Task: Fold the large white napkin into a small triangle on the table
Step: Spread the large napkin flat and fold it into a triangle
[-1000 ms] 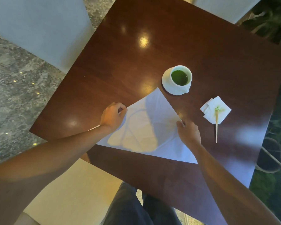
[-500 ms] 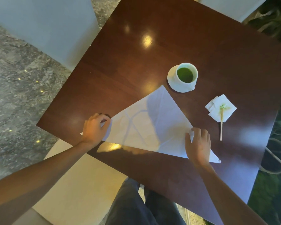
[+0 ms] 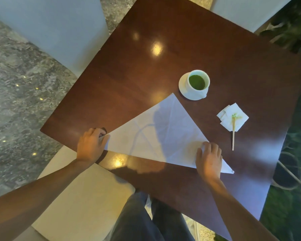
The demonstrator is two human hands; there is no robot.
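Observation:
The large white napkin (image 3: 160, 134) lies flat on the dark wooden table (image 3: 163, 40), folded into one big triangle with its apex pointing at the cup. My left hand (image 3: 91, 146) sits on the triangle's left corner, fingers curled, and pinches that tip. Near the right corner, my right hand (image 3: 209, 159) presses down on the napkin with its fingers laid flat. The right tip pokes out beyond that hand.
A white cup of green drink on a saucer (image 3: 195, 84) stands just past the napkin's apex. To its right lie small paper napkins (image 3: 233, 115) with a wooden stick (image 3: 233, 136) across them. Pale chairs surround the table; the near table edge runs just below the napkin.
Both hands have slid apart along the napkin's near edge, the left toward the left corner and the right toward the right corner. The napkin now lies flatter.

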